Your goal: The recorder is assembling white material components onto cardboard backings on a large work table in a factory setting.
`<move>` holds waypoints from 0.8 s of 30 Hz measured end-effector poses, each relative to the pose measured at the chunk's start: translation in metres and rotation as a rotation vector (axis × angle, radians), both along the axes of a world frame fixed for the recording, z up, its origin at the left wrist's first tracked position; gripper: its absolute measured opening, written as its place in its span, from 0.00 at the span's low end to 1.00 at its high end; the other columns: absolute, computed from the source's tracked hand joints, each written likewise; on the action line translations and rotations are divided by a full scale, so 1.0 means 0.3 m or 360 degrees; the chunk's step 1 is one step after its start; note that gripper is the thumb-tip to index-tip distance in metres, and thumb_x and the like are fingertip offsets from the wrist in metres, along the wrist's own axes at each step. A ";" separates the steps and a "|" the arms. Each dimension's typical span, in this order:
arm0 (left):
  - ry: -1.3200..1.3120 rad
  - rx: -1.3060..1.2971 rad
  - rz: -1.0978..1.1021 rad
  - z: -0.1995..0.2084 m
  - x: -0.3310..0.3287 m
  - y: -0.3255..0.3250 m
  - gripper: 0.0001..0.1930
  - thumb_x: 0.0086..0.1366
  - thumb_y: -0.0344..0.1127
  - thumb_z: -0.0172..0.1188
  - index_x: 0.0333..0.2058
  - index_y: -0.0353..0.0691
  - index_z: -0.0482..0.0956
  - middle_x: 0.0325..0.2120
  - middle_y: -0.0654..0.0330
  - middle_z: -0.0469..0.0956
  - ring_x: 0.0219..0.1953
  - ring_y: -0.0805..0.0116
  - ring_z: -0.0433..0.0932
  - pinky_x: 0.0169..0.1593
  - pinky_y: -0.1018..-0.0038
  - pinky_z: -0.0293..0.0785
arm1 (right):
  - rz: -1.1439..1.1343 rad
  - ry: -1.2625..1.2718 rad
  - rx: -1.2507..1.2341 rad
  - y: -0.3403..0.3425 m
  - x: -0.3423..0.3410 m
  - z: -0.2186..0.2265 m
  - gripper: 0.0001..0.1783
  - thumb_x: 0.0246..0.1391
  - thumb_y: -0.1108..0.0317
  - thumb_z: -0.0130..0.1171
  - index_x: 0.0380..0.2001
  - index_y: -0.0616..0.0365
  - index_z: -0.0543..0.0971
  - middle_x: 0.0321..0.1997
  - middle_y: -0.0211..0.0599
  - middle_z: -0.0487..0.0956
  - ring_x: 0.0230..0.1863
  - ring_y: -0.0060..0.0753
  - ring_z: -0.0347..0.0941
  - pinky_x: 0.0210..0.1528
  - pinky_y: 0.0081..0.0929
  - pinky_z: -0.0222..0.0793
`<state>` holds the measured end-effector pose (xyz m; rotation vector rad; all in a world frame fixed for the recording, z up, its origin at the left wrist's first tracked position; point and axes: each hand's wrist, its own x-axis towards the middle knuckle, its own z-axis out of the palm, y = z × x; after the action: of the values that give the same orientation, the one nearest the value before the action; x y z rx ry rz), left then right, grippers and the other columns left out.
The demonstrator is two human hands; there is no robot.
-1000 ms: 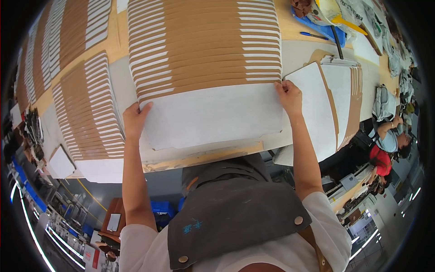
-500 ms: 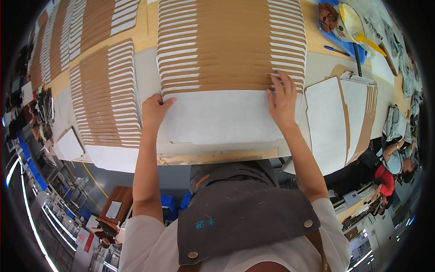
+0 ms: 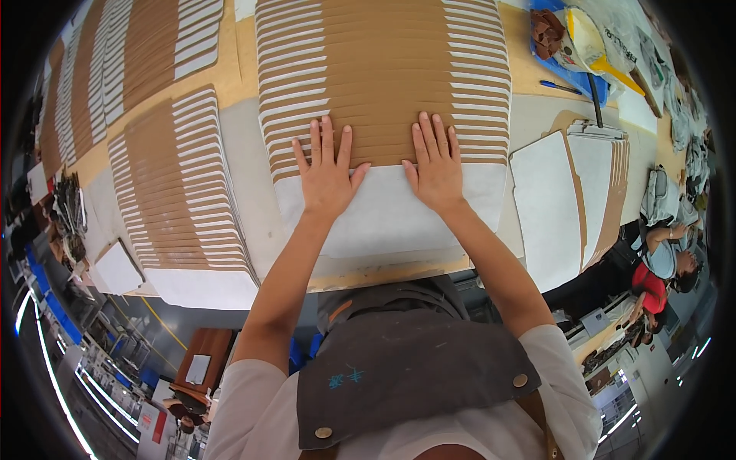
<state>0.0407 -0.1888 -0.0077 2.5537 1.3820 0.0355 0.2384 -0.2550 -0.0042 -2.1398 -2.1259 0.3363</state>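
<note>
In front of me lies a long row of overlapping flat sheets [image 3: 383, 92], each showing a brown middle band and white ends. The nearest sheet shows a wide white face [image 3: 383, 207] toward the table's front edge. My left hand [image 3: 328, 180] rests palm down on the left part of this row, fingers spread over the lower brown edges. My right hand [image 3: 437, 172] lies flat the same way on the right part, its fingers pointing away from me. Neither hand grips anything. A smaller fanned row of similar sheets [image 3: 165, 192] sits to the left of my left arm.
Farther left, more fanned sheets [image 3: 153, 46] cover the table. At right lie several white and brown sheets [image 3: 548, 207]. Beyond them are a blue tray [image 3: 571, 69] with a white tub [image 3: 584, 38] and yellow-handled tool, and a blue pen [image 3: 560, 87]. Other people work at far right.
My left hand has moved from the sheets' left edge onto their face. My right hand has shifted inward from the right end. Both now lie flat, closer together.
</note>
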 end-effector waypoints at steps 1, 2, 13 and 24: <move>0.0003 0.0004 -0.0004 -0.003 -0.001 -0.005 0.35 0.60 0.55 0.49 0.61 0.43 0.56 0.64 0.49 0.44 0.66 0.52 0.41 0.63 0.46 0.32 | -0.0012 -0.0011 0.0001 -0.003 0.000 0.000 0.33 0.55 0.53 0.45 0.60 0.61 0.58 0.68 0.40 0.48 0.69 0.41 0.40 0.68 0.43 0.35; 0.0009 0.0017 -0.0003 -0.008 -0.002 -0.004 0.35 0.59 0.56 0.50 0.61 0.43 0.56 0.64 0.48 0.44 0.66 0.51 0.40 0.63 0.45 0.31 | -0.0016 -0.0014 0.0010 -0.002 -0.001 -0.003 0.33 0.55 0.53 0.45 0.60 0.61 0.58 0.68 0.40 0.48 0.69 0.41 0.40 0.68 0.43 0.35; 0.0040 0.0096 -0.0187 0.022 0.039 -0.096 0.32 0.60 0.49 0.52 0.60 0.42 0.57 0.64 0.52 0.46 0.66 0.54 0.43 0.62 0.45 0.36 | 0.0077 0.0099 0.0161 -0.043 0.027 0.001 0.31 0.55 0.57 0.48 0.58 0.63 0.60 0.67 0.41 0.51 0.69 0.41 0.43 0.68 0.40 0.38; 0.0094 0.0078 -0.0347 0.032 0.111 -0.199 0.31 0.60 0.51 0.51 0.58 0.43 0.60 0.63 0.55 0.50 0.65 0.55 0.46 0.62 0.45 0.39 | 0.0043 0.0299 0.0201 -0.150 0.072 0.012 0.29 0.53 0.59 0.50 0.57 0.59 0.64 0.67 0.40 0.53 0.68 0.41 0.44 0.67 0.40 0.39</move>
<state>0.0739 -0.2486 0.0018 2.7519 1.1267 -0.0451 0.2599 -0.2999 -0.0007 -1.9309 -2.0164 0.3790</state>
